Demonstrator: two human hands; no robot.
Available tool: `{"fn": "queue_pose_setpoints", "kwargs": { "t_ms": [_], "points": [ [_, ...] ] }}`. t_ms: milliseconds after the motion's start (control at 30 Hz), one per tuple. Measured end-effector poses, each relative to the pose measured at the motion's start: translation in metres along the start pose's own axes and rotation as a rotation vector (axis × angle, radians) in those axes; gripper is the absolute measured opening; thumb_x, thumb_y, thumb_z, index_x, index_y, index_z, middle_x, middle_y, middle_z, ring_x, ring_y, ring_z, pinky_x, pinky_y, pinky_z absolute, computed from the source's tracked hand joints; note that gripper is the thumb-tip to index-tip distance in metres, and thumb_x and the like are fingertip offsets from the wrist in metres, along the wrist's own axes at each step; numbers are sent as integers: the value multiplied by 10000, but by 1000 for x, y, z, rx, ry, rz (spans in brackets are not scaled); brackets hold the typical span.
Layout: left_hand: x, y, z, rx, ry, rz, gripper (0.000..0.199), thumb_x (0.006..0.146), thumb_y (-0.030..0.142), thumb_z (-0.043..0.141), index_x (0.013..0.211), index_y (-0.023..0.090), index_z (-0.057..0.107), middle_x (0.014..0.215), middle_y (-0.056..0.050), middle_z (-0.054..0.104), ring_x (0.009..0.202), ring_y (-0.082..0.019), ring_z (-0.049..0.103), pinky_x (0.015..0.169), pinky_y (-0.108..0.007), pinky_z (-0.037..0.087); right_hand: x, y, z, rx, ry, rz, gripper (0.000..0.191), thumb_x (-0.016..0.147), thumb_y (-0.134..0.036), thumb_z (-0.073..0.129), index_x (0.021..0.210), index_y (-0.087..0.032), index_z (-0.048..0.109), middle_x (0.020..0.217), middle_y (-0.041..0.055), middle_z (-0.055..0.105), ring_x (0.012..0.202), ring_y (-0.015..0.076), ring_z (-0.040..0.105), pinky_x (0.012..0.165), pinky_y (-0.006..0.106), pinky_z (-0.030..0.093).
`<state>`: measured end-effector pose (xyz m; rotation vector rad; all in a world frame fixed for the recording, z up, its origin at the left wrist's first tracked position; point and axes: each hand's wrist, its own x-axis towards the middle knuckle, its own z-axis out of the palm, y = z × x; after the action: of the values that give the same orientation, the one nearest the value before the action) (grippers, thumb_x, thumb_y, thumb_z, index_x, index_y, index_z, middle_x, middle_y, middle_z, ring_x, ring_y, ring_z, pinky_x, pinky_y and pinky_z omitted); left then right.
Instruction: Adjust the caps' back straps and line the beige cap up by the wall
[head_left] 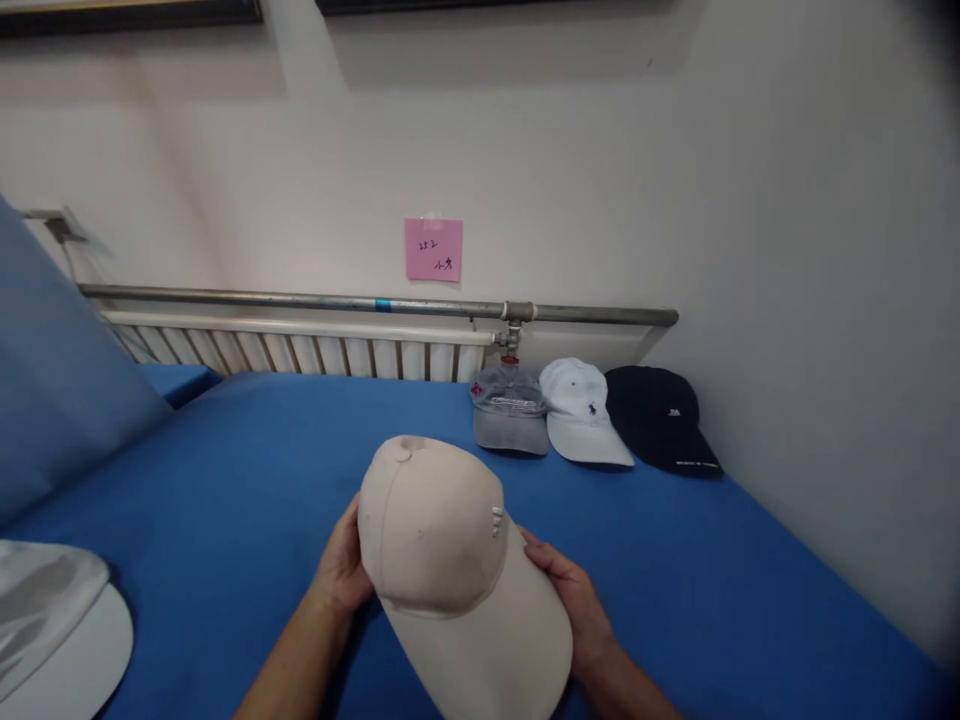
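A beige baseball cap point(435, 530) is held above the blue cloth, its brim pointing down toward me and a little to the right. A small metallic emblem shows on its front. My left hand point(346, 560) grips the crown's left side, with the fingers partly hidden behind it. On the other side my right hand point(562, 580) is closed on the brim's right edge, thumb on top. Beyond the cap stand a grey cap point(510, 412), a white cap point(583, 412) with a small dark logo, and a black cap point(660, 415), side by side.
At the lower left lies another white cap point(60, 620), cut off by the frame. Blue cloth point(247, 480) covers the surface. A metal pipe point(300, 298) and a radiator point(360, 355) run along the wall, below a pink note point(433, 250). Light blue fabric point(60, 370) hangs at left.
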<state>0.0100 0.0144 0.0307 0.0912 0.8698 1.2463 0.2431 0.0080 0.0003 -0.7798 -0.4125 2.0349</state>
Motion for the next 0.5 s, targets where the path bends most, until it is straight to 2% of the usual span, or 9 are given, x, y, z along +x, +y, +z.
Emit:
{"fn": "queue_pose_setpoints", "kwargs": {
  "t_ms": [100, 200, 267, 333, 400, 500],
  "points": [
    [2, 0, -2, -81, -30, 26, 374, 957, 289, 382, 888, 132, 714, 783, -100, 748, 946, -272, 708, 947, -405, 523, -3, -1, 1, 9, 3, -17, 310, 588, -268, 740, 895, -236, 762, 836, 18, 769, 855, 277, 698, 869, 391, 494],
    [4, 7, -7, -240, -114, 150, 356, 953, 244, 375, 1036, 165, 711, 808, -58, 760, 867, -213, 725, 962, -341, 514, -2, -1, 1, 10, 14, -10, 219, 626, -305, 731, 831, -235, 761, 812, 23, 766, 893, 285, 694, 887, 391, 486],
    [5, 14, -12, -315, -96, 205, 379, 949, 203, 371, 1183, 189, 668, 805, -34, 763, 766, -170, 727, 909, -278, 532, 0, -1, 2, 3, 36, 16, 207, 632, -297, 726, 822, -223, 764, 796, 29, 764, 881, 281, 695, 886, 388, 485],
    [4, 22, -19, -345, -50, 224, 401, 948, 190, 368, 1245, 186, 639, 787, -32, 761, 705, -156, 721, 832, -245, 551, 0, -1, 5, 12, 57, 29, 215, 630, -277, 728, 833, -215, 766, 802, 28, 765, 857, 269, 696, 880, 379, 486],
    [5, 27, -28, -341, -93, 245, 404, 945, 208, 356, 1192, 147, 671, 823, -68, 763, 750, -182, 728, 794, -269, 566, -2, -1, 9, 45, 67, 16, 230, 632, -267, 735, 854, -217, 768, 838, 21, 769, 823, 252, 697, 867, 369, 487],
    [10, 25, -45, -330, -275, 286, 428, 907, 166, 325, 963, 137, 749, 846, -88, 764, 821, -201, 730, 799, -298, 571, -9, -1, 16, 67, 60, 21, 180, 662, -281, 739, 827, -216, 770, 797, 16, 763, 699, 228, 683, 835, 372, 490]
  ]
}}
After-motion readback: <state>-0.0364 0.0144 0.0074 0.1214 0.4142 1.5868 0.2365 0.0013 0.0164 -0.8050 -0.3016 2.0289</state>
